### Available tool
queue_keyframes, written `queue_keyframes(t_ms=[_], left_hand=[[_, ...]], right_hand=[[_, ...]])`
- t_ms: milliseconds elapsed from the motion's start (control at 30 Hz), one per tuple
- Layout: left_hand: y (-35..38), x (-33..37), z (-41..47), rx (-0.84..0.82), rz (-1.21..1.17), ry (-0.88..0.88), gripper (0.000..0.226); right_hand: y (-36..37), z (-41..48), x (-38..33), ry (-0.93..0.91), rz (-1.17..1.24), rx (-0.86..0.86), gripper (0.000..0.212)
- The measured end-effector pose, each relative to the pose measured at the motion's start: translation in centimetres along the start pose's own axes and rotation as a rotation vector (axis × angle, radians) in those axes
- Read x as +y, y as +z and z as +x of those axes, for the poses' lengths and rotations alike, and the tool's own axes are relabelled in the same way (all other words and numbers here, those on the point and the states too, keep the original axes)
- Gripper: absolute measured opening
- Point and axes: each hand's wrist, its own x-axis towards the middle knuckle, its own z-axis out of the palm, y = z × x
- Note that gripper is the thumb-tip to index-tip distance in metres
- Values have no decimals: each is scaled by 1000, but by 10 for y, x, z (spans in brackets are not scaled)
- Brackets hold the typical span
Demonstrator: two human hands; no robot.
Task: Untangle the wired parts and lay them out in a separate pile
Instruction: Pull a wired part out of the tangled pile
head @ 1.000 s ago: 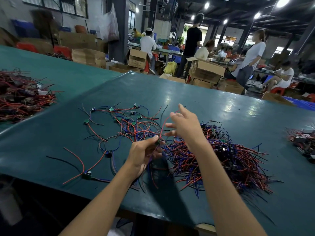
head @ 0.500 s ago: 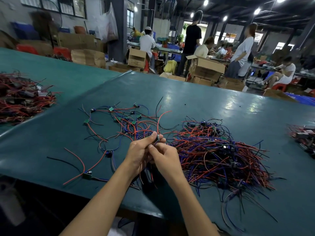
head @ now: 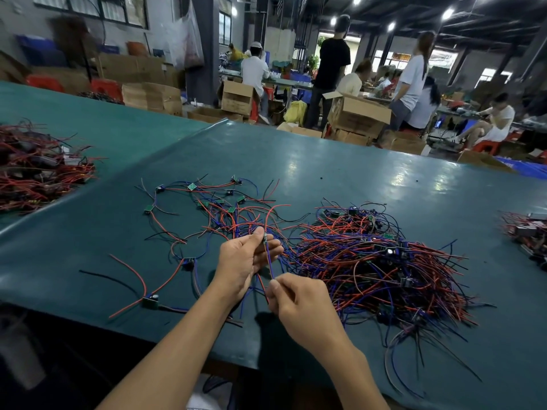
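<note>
A dense tangle of red, blue and black wires with small boards (head: pixel 379 261) lies on the green table (head: pixel 340 179), right of centre. To its left, separated wired parts (head: pixel 207 208) are spread out loosely. My left hand (head: pixel 245 261) pinches one small wired part (head: pixel 265 238) at its board, above the table. My right hand (head: pixel 299 303) sits lower and nearer me, pinching that part's blue wire (head: pixel 269 261), which runs taut between both hands. A red wire curves up from the board.
Another heap of red wires (head: pixel 38 170) sits at the far left, and a smaller one (head: pixel 527 232) at the right edge. Cardboard boxes (head: pixel 355 113) and several people stand or sit beyond the table's far edge. The near table edge runs just below my forearms.
My right hand first came in from over the tangle to meet the left, then slid down the blue wire toward me, pulling it straight. The left hand kept holding the part.
</note>
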Motion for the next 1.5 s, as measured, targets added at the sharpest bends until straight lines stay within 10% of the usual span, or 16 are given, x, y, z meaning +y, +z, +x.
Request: queue_keyframes(t_ms=[1167, 1500], left_hand=[[-5, 16, -1, -212, -424, -189, 42], [-5, 17, -2, -136, -378, 90, 33]], right_hand=[[-4, -25, 30, 212, 452, 201, 39], [-3, -24, 30, 228, 463, 187, 36]])
